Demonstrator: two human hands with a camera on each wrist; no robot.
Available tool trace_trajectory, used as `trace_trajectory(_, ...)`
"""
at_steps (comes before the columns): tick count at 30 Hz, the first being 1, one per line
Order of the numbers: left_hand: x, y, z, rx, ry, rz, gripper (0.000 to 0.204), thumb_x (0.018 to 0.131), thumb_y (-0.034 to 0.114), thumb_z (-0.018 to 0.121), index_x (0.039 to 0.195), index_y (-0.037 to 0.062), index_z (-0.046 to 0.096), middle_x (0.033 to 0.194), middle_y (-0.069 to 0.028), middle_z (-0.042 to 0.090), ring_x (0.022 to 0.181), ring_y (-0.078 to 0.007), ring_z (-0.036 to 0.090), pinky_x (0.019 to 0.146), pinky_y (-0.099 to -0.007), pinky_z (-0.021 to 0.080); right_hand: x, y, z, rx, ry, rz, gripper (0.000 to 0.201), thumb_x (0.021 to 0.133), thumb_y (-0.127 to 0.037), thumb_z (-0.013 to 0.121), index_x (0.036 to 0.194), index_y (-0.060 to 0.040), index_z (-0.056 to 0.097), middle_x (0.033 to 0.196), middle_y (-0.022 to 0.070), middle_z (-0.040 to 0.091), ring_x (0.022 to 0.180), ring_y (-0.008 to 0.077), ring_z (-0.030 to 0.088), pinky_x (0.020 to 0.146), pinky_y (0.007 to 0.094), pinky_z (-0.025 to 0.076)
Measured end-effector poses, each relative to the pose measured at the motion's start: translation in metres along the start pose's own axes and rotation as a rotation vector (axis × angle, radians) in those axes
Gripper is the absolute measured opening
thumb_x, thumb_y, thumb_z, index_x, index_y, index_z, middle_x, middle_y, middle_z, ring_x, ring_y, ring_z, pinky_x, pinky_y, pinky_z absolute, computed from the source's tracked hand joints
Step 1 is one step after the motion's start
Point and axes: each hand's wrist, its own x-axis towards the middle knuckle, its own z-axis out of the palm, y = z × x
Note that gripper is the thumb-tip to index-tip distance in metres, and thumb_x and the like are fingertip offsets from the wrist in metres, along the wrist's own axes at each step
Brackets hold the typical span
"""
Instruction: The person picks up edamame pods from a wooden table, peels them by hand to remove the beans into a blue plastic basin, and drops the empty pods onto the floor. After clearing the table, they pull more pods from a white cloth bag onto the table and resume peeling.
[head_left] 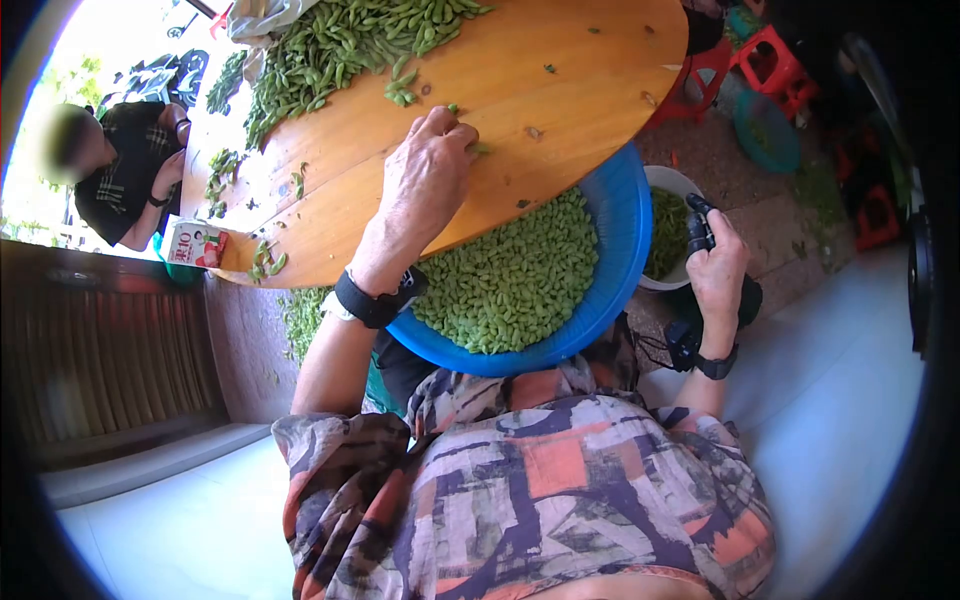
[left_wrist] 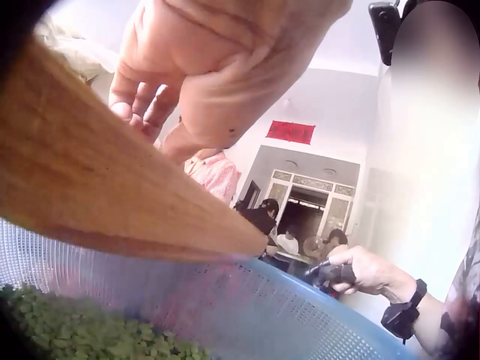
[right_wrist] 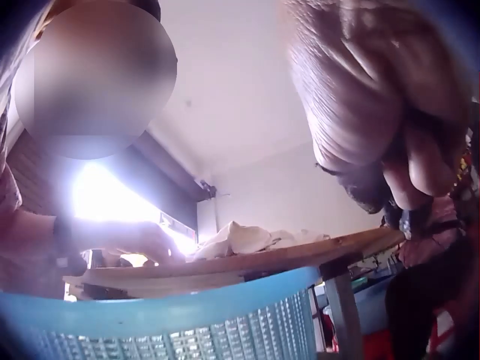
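Note:
My left hand [head_left: 428, 175] reaches over the wooden table [head_left: 570, 90], fingers bent down at its surface. A green soybean pod [head_left: 453, 108] shows at the fingertips, which grip it; most of it is hidden under them. The right hand [head_left: 718, 272] hangs beside a white bucket [head_left: 672, 172] of green pods, its fingers loosely bent, with black covers [head_left: 697, 203] on the finger ends and nothing seen between them. Between the hands, a blue basket [head_left: 622, 230] full of shelled green beans [head_left: 510, 275] sits partly under the table edge.
A heap of unshelled pods [head_left: 340, 50] covers the far side of the table, with scattered pods towards the left. A drink carton [head_left: 195, 243] stands at the left edge. Another person [head_left: 130, 170] sits across. Red stools [head_left: 775, 70] are at the far right.

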Motion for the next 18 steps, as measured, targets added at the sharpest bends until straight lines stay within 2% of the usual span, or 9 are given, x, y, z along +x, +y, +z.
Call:
trace_trajectory(4,0.003,0.002,-0.004,-0.019,0.050,0.007,0.018,0.078,0.004,0.067,0.096,0.0025,0.063,0.097,-0.0128,0.062,0.090,-0.0306,0.062,0.078,-0.0399,0.051,0.000,-0.016,0.007,0.099,-0.010,-0.022,0.033,0.069,0.008,0.050,0.100,0.0025,0.061,0.083,0.0231,0.060,0.080,0.0418,0.061,0.074,0.0412,0.049)
trace_trajectory(6,0.005,-0.005,-0.004,-0.170,0.135,-0.103,0.022,0.076,0.005,0.070,0.096,0.0024,0.061,0.088,-0.0112,0.063,0.081,-0.0276,0.062,0.074,-0.0371,0.051,0.000,-0.023,0.011,0.169,0.001,-0.112,0.030,0.072,0.008,0.052,0.100,0.0032,0.062,0.083,0.0220,0.062,0.080,0.0409,0.062,0.076,0.0402,0.049)
trace_trajectory(7,0.006,-0.007,-0.006,-0.201,0.157,-0.140,0.019,0.079,0.006,0.070,0.095,0.0029,0.060,0.082,-0.0078,0.065,0.071,-0.0194,0.062,0.068,-0.0315,0.050,-0.001,-0.028,0.014,0.200,-0.020,-0.099,0.028,0.075,0.007,0.054,0.101,0.0038,0.063,0.084,0.0206,0.063,0.078,0.0371,0.063,0.077,0.0383,0.050)
trace_trajectory(10,0.002,0.001,-0.016,-0.401,0.224,-0.345,0.016,0.083,0.004,0.068,0.095,0.0036,0.058,0.084,-0.0126,0.067,0.063,-0.0269,0.063,0.060,-0.0358,0.050,-0.001,-0.046,0.022,0.384,-0.092,-0.058,0.031,0.076,0.007,0.055,0.105,0.0035,0.064,0.084,0.0199,0.064,0.079,0.0319,0.065,0.077,0.0362,0.050)
trace_trajectory(11,-0.003,0.001,-0.015,-0.388,0.291,-0.248,0.013,0.085,0.001,0.067,0.094,0.0044,0.058,0.074,-0.0079,0.065,0.053,-0.0166,0.057,0.051,-0.0292,0.045,-0.004,-0.051,0.026,0.454,-0.121,-0.048,0.030,0.080,0.005,0.056,0.108,0.0028,0.064,0.084,0.0182,0.064,0.077,0.0247,0.063,0.075,0.0334,0.049)
trace_trajectory(12,-0.009,0.005,-0.017,-0.389,0.287,-0.249,0.013,0.085,0.001,0.067,0.094,0.0044,0.058,0.074,-0.0079,0.065,0.053,-0.0166,0.057,0.051,-0.0292,0.045,-0.005,-0.048,0.036,0.437,-0.116,-0.161,0.021,0.092,-0.006,0.060,0.111,0.0009,0.065,0.078,0.0009,0.061,0.070,0.0063,0.054,0.065,0.0237,0.046)
trace_trajectory(14,-0.026,0.019,-0.022,-0.750,-0.007,-0.420,0.013,0.086,0.000,0.067,0.091,0.0045,0.057,0.069,-0.0019,0.058,0.057,-0.0080,0.052,0.052,-0.0256,0.041,-0.010,-0.062,0.038,0.632,-0.308,-0.086,0.023,0.094,-0.013,0.059,0.113,-0.0023,0.066,0.074,-0.0039,0.057,0.064,0.0027,0.050,0.058,0.0205,0.041)
trace_trajectory(15,-0.036,0.029,-0.018,-0.899,-0.054,-0.381,0.014,0.086,-0.002,0.068,0.089,0.0040,0.056,0.067,0.0016,0.053,0.061,-0.0030,0.047,0.052,-0.0223,0.038,-0.011,-0.073,0.034,0.712,-0.417,-0.017,0.026,0.094,-0.016,0.058,0.115,-0.0042,0.066,0.070,-0.0077,0.053,0.058,0.0003,0.046,0.052,0.0177,0.036)
trace_trajectory(18,-0.064,0.059,-0.015,-1.155,-0.312,-0.394,0.012,0.092,-0.003,0.060,0.100,0.0031,0.053,0.080,0.0009,0.059,0.074,-0.0057,0.058,0.062,-0.0210,0.047,-0.018,-0.092,0.033,0.883,-0.652,0.135,0.019,0.094,-0.012,0.058,0.107,0.0001,0.065,0.068,-0.0048,0.050,0.063,0.0011,0.046,0.053,0.0209,0.038)
